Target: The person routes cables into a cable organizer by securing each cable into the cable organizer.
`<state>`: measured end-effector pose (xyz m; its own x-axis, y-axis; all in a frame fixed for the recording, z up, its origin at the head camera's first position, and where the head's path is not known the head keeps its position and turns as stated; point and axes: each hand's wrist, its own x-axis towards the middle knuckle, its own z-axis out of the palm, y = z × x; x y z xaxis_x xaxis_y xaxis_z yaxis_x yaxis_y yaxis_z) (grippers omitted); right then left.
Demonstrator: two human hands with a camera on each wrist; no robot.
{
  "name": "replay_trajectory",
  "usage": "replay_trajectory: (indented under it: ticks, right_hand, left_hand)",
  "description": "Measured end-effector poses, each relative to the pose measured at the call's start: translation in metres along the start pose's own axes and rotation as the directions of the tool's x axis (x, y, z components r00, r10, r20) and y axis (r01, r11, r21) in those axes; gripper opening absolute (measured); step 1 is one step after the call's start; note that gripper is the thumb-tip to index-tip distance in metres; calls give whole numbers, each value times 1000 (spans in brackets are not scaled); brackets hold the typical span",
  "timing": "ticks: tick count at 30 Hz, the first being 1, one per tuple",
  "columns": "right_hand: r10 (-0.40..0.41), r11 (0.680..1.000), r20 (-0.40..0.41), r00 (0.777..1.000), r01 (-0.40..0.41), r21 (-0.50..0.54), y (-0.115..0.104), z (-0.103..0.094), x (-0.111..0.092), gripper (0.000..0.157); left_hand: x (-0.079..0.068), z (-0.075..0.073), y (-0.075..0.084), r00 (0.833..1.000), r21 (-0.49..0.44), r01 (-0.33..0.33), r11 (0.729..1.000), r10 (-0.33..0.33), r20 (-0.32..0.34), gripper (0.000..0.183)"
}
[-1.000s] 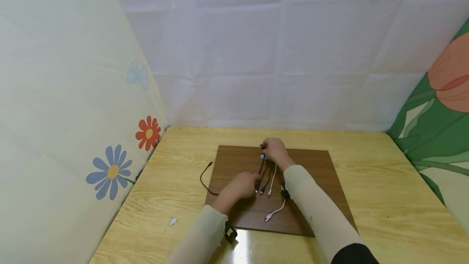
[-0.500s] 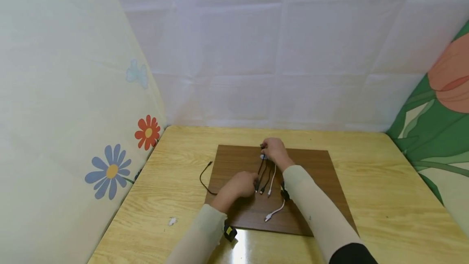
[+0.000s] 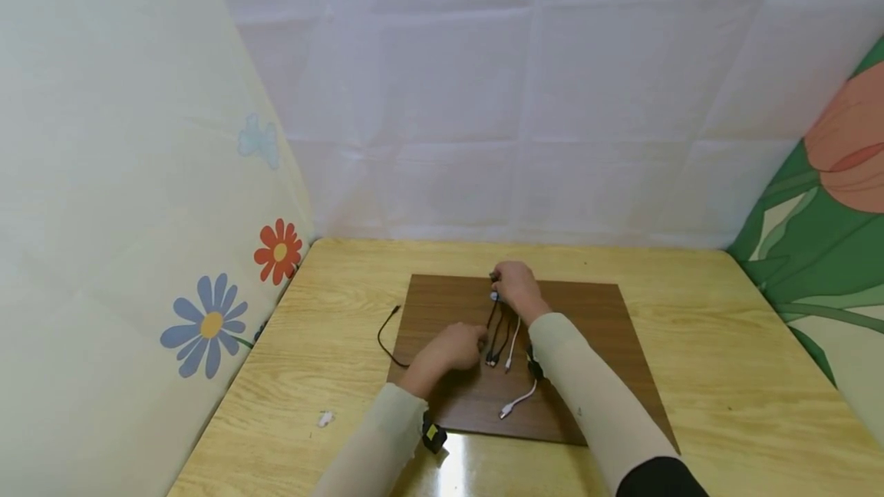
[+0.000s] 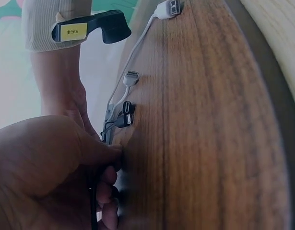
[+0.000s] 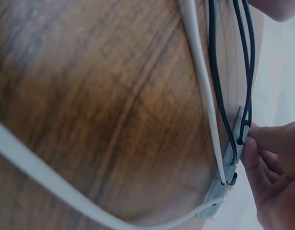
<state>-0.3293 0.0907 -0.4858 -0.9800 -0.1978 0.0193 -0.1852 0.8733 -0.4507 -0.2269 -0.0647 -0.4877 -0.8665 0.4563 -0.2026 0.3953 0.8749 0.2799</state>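
My left hand (image 3: 452,347) is low over the brown board. In the left wrist view its thumb and curled fingers pinch a black cable (image 4: 93,203); its fingertips are partly hidden. At the back of the board, my right hand (image 3: 518,284) pinches a dark cable end (image 3: 493,276) beside a grey slotted cable holder (image 5: 231,163). Black cables (image 5: 215,72) and white cables (image 5: 205,86) run through the holder's slots. Two black connectors (image 4: 124,120) lie together on the board, beside a small white USB plug (image 4: 130,78).
The brown board (image 3: 442,301) lies on a yellow wood-grain table (image 3: 331,351). A white USB plug (image 3: 506,410) rests near its front edge. A loose black cable end (image 3: 383,336) curves off the left edge. White cloth (image 3: 442,136) hangs behind.
The black connector beside my left fingers has shifted slightly right, up against the other black connector. My right hand stays at the holder, tilting slightly. The left hand has barely moved.
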Motion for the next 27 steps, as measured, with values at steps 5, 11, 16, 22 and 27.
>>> replay_trajectory:
  ticks: [5,11,16,22,27]
  right_hand:
    - [-16,1000,-21,1000,16,-2,-1,2,-2,7]
    - [-48,999,-32,998,47,-25,-3,0,-2,7]
    - [-34,999,-27,999,33,-20,-4,0,-1,5]
    - [-10,1000,-35,999,10,9,-4,2,-3,14]
    - [8,999,-58,998,-5,38,-4,4,-4,24]
  left_hand:
    - [0,-2,-4,999,-1,-32,999,32,23,19]
    - [3,-5,-8,997,-2,-64,998,64,41,12]
    - [4,-5,-10,998,-7,-51,999,51,49,14]
    - [4,-1,-10,999,-22,-13,1000,14,41,21]
    - [3,-1,-8,999,-26,-1,1000,3,50,31]
